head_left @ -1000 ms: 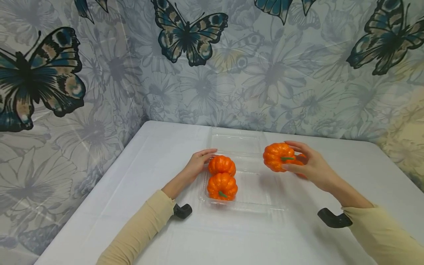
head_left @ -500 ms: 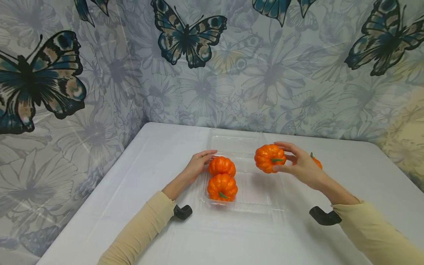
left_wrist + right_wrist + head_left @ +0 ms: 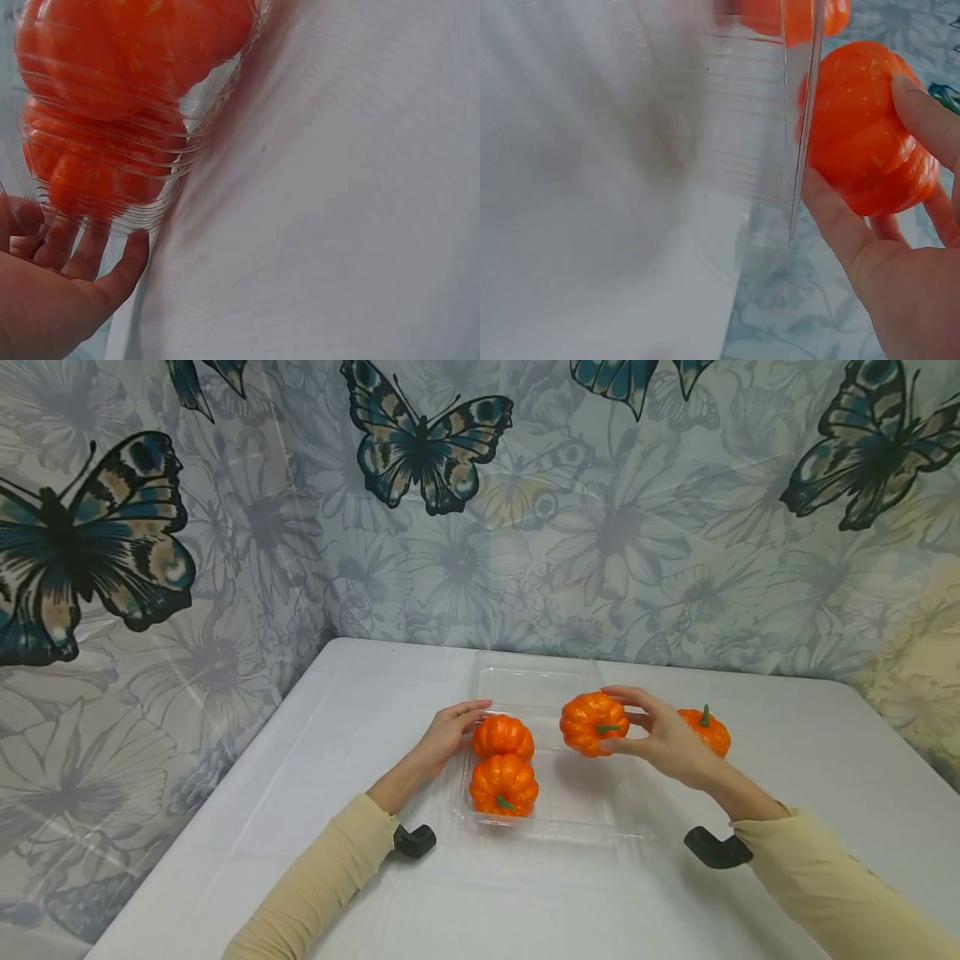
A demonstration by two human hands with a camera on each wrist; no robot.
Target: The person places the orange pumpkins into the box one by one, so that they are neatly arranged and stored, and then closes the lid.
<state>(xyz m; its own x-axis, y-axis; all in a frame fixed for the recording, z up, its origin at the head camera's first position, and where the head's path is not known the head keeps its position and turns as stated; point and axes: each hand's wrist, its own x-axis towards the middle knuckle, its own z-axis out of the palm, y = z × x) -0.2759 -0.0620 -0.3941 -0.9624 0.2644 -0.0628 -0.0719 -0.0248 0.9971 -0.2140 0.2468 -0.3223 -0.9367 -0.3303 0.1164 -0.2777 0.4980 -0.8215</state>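
In the head view, my right hand point(image 3: 663, 743) holds an orange toy pumpkin point(image 3: 594, 724) with a green stem above the right part of a clear plastic container point(image 3: 555, 827). The right wrist view shows its fingers and thumb around the pumpkin point(image 3: 870, 135), beside the container's rim point(image 3: 806, 127). Two more pumpkins sit inside along the left side, the farther one point(image 3: 502, 737) touching the nearer one point(image 3: 504, 785). My left hand point(image 3: 442, 739) rests at the container's back left corner, fingers extended; in the left wrist view its fingertips touch the ribbed wall point(image 3: 150, 214).
Another orange pumpkin point(image 3: 707, 732) stands on the white-covered table point(image 3: 375, 893) to the right, partly behind my right hand. The container's clear lid point(image 3: 536, 679) lies open toward the back. A butterfly-patterned wall covering point(image 3: 465, 560) borders the table.
My right hand has carried its pumpkin leftward over the container, uncovering the pumpkin on the table at right. The left hand and the two pumpkins inside have stayed in place.
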